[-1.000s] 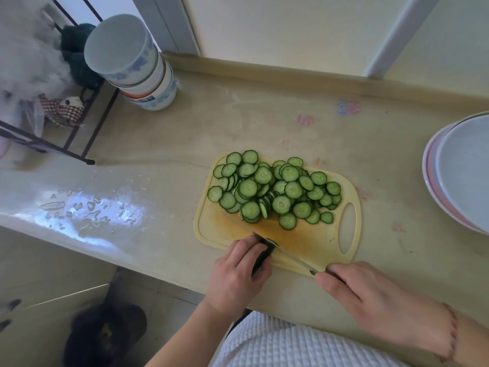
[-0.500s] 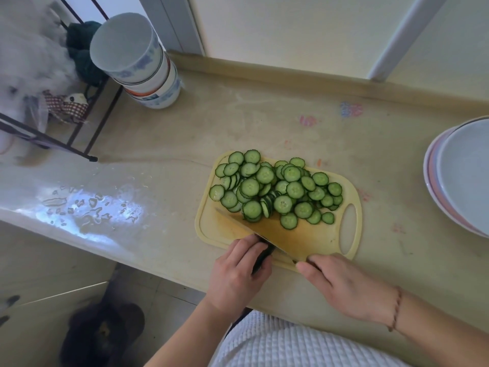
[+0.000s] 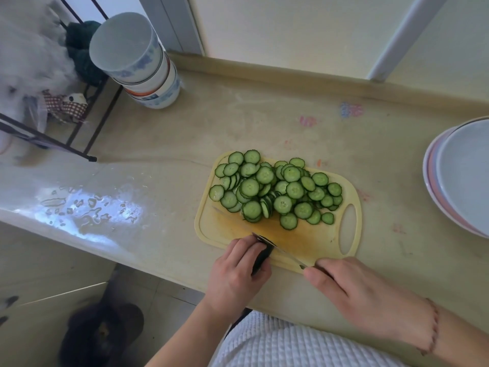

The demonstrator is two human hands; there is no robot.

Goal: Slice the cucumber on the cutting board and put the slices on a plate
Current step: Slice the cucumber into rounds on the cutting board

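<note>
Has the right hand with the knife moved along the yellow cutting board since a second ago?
Yes. The right hand slid left, toward the left hand, judged against the yellow cutting board's handle slot.

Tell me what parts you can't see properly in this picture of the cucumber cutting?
All in the head view:
- The cucumber end: the left hand covers most of it, so its length cannot be told.
- The knife handle: hidden inside the right hand.
- The stacked plates: cut off by the right edge.
- The things on the rack: blurred at the left edge.
- The dark shape on the floor: too blurred to name.
</note>
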